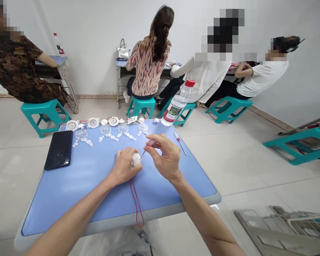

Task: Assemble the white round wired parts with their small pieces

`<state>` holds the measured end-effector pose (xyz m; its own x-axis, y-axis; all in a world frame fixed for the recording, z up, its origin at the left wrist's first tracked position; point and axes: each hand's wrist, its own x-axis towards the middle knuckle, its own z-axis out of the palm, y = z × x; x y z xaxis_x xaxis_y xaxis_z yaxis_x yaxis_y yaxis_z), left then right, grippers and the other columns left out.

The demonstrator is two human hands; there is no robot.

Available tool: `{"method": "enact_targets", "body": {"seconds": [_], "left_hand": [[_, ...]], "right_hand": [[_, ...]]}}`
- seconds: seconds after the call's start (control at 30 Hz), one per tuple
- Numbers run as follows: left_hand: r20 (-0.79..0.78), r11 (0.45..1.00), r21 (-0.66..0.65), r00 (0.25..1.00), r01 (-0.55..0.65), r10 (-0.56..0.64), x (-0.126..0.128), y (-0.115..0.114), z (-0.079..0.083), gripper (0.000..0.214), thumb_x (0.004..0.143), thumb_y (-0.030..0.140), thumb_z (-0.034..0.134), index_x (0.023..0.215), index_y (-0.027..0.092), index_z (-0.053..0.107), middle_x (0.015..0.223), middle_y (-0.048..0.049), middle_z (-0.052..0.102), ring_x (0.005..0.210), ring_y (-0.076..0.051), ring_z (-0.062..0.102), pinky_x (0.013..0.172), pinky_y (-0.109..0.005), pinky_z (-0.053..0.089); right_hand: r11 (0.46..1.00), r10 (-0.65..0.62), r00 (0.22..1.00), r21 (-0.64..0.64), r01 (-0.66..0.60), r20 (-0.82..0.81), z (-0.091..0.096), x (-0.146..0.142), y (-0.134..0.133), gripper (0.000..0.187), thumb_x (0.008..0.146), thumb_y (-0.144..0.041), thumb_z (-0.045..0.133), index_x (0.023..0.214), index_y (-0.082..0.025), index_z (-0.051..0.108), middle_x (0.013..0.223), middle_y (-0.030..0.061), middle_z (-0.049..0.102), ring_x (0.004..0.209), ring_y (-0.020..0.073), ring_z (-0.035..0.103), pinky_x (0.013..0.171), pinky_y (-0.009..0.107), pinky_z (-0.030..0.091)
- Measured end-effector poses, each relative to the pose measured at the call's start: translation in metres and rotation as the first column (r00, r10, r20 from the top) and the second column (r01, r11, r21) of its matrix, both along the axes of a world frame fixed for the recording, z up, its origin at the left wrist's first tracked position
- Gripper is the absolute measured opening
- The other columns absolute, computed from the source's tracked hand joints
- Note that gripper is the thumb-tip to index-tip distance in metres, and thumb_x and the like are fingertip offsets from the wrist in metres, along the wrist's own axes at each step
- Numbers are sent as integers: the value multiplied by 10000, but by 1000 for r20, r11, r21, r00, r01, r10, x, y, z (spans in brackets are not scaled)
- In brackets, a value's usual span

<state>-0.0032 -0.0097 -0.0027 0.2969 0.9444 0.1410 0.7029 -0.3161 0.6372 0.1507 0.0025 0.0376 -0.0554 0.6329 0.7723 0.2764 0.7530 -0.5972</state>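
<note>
My left hand (125, 165) is closed around a small round clear-and-white plastic piece (136, 160), holding it down on the blue tabletop. A loop of red cord (135, 202) runs from under that hand and hangs over the front edge. Pinched between the fingers of my right hand (165, 154) is a small screwdriver (143, 154), its thin shaft slanting down to the round piece's right side. Whether the tip sits in a screw is too small to tell. Beyond my hands lie clear round covers (123, 130), small white discs (110, 137) and white round parts (93, 123).
A black phone (58, 150) lies at the table's left. A water bottle (176, 104) stands at the far right corner, with a second small screwdriver (180, 143) nearby. Several people sit on teal stools (44, 113) along the wall. Folded metal frames (285, 227) lie at lower right.
</note>
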Motion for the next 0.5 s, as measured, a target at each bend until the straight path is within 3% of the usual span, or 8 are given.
{"method": "enact_targets", "body": {"seconds": [0.13, 0.33, 0.5], "left_hand": [[-13, 1000, -7, 1000, -3, 3, 1, 0, 1, 254, 779, 214, 551, 1028, 223, 501, 1043, -20, 608, 992, -224, 560, 896, -380, 349], [-6, 1000, -2, 1000, -2, 2, 0, 0, 1, 245, 771, 217, 565, 1009, 227, 507, 1050, -15, 612, 999, -224, 559, 877, -371, 357], [-13, 1000, -5, 1000, -6, 5, 0, 0, 2, 263, 774, 219, 562, 1031, 228, 509, 1042, -21, 613, 993, -230, 561, 877, -376, 360]], "right_hand": [[1000, 5, 1000, -7, -5, 31, 2, 1, -1, 306, 883, -126, 600, 1141, -280, 653, 806, -12, 598, 734, 125, 641, 703, 293, 621], [982, 137, 991, -135, -136, -3, 2, 5, 1, 349, 925, -143, 511, 1239, -266, 600, 869, 8, 651, 785, 144, 669, 712, 331, 610], [991, 124, 990, -59, -120, 70, 2, 4, 2, 353, 914, -164, 548, 1247, -274, 586, 899, 19, 644, 796, 145, 629, 712, 326, 582]]}}
